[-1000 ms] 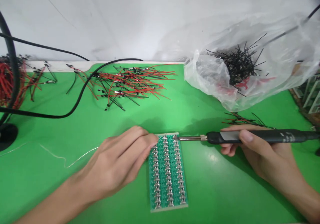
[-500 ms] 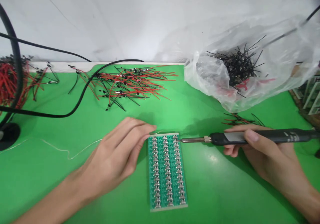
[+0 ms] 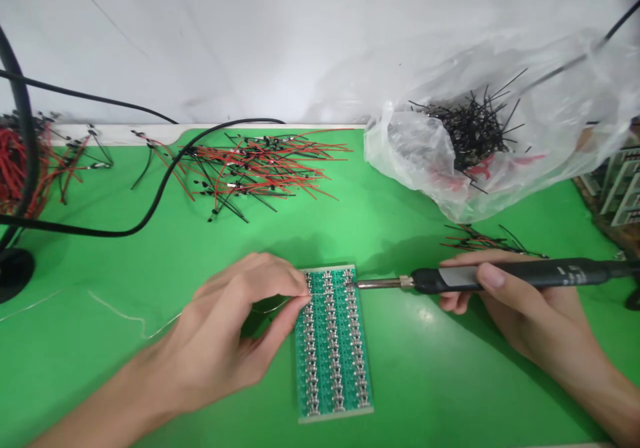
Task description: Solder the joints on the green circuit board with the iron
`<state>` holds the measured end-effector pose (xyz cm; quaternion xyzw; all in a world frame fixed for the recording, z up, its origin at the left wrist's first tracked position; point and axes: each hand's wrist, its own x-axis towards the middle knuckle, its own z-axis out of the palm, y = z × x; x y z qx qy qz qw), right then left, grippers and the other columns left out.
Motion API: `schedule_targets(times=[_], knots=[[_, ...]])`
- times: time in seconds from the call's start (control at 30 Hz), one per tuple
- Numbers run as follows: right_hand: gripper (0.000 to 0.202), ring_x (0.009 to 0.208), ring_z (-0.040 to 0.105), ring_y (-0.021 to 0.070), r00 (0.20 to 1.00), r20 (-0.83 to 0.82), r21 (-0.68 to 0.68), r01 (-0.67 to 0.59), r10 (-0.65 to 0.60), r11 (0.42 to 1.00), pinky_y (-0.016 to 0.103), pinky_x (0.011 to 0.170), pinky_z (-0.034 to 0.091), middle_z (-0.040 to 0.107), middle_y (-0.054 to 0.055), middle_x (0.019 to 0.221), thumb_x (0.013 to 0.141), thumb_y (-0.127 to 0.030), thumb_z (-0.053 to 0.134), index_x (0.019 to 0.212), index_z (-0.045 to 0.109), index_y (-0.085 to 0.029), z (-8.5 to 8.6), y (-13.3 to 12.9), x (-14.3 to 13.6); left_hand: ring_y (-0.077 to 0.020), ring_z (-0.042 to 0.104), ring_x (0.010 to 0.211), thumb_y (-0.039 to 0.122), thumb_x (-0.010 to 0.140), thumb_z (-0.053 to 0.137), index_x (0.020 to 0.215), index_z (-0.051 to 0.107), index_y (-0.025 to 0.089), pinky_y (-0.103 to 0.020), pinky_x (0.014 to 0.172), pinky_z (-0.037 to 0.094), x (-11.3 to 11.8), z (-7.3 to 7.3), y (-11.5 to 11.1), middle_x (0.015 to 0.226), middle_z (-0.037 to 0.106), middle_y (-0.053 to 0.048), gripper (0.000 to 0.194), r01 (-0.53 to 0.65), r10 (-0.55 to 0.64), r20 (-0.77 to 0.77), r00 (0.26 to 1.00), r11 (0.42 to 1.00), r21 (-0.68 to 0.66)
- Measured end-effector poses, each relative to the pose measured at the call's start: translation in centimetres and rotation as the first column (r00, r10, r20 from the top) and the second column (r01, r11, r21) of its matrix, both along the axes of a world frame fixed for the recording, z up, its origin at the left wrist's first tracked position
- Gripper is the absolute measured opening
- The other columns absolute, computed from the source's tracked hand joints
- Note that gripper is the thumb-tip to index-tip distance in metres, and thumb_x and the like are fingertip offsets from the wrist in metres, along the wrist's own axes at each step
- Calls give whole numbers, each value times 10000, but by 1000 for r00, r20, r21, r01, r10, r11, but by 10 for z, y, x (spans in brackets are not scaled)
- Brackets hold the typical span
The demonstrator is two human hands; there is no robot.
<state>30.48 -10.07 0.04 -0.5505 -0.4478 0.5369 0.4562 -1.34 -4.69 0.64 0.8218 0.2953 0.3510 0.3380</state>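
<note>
Hands (image 3: 215,331) (image 3: 535,308) hold solder wire (image 3: 143,331) and soldering iron (image 3: 457,279), markings (image 3: 573,275) unreadable.

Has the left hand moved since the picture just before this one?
Yes. Against the circuit board, the left hand has moved toward the person, its fingertips going from the far edge to the left column.

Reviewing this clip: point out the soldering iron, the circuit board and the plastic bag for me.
Soldering iron (image 3: 537,273): head view, black handle.
Circuit board (image 3: 335,345): head view, middle column of soldered parts.
Plastic bag (image 3: 547,125): head view, translucent side.
</note>
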Motion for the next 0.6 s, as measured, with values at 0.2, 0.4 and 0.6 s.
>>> schedule_targets(times=[0.2,0.4,0.6], knots=[[195,595,743,185,1000,8,14,-8,8,1000,248,542,625,804,58,703,914,-341,656,976,820,-254,-1,-1,1,-173,696,878,8,828,643,1088,514,208,-355,723,646,0,1,2,928,687,-44,353,16,-15,-17,1000,999,31],[183,590,746,183,1000,10,25,2,-2,1000,254,544,632,810,43,716,910,-335,665,981,822,-275,-1,0,1,-174,693,870,9,826,648,1070,520,206,-355,710,646,2,3,2,915,690,-46,339,-2,3,-4,1000,999,40],[176,587,749,192,1000,9,24,7,-7,1000,262,532,633,812,47,718,906,-326,671,980,823,-275,-1,1,0,-180,693,891,-12,805,651,1060,527,202,-355,719,639,2,2,3,922,690,-48,355,14,-14,-9,1000,998,55]])
